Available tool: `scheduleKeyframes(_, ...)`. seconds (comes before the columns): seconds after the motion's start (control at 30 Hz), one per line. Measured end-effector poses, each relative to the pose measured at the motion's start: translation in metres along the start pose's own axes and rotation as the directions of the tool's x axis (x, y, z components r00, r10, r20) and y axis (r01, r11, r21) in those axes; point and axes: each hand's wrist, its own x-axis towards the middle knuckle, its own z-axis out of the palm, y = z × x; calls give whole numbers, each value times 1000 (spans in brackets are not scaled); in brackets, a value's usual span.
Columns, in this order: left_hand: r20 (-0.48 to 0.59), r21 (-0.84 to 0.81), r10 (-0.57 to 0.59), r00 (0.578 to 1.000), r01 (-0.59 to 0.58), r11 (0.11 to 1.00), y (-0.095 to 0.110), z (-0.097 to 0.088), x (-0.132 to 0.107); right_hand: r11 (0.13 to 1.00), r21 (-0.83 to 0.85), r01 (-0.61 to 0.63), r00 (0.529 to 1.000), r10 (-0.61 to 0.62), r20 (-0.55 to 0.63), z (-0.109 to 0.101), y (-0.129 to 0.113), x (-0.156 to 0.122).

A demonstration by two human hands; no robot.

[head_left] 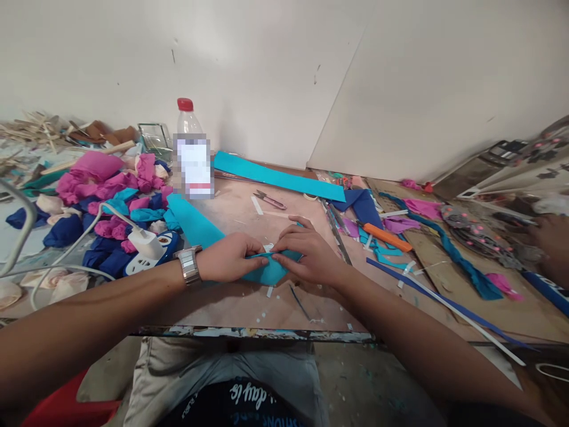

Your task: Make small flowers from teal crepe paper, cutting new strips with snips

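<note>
A turquoise strip of crepe paper or cloth (195, 220) lies slantwise over the table, its near end between my two hands. My left hand (232, 256), with a metal watch on the wrist, pinches the strip's upper edge. Close beside it, my right hand (306, 252) grips the same edge between thumb and fingers, where the material is folded. The two thumbs nearly touch. Which exact material the strip is made of, I cannot tell. Small white paper bits lie around the hands.
Pink thread snips (270, 200) and another turquoise strip (280, 176) lie farther back. A red-capped bottle (189, 121) stands near the wall. Bundled coloured pieces (100, 184) and a power strip (155, 252) are at left. An orange cutter (386, 237) lies right; another person's hand (551, 237) shows at far right.
</note>
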Motion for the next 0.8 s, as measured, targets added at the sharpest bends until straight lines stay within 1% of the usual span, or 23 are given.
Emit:
scheduleKeyframes(0.13,58,-122,16,998,-9,992,0,0,1,1000,-1,30,999,-30,-21,1,0,-1)
scheduleKeyframes(0.23,72,-185,33,997,-19,983,-1,-1,2,999,-7,45,999,-45,-26,0,0,-1)
scheduleKeyframes(0.4,100,-216,-28,995,50,975,1,-3,3,996,-19,91,995,-91,-45,0,-1,-1)
scheduleKeyframes(0.47,96,-226,-24,995,45,973,2,-4,2,994,-28,107,993,-108,-48,0,0,0)
scheduleKeyframes(0.6,43,-204,4,999,5,979,2,-4,3,992,-48,119,992,-121,-47,0,1,0)
scheduleKeyframes(0.8,67,-233,-34,997,49,971,-1,-2,3,992,-47,113,992,-116,-51,0,1,-1)
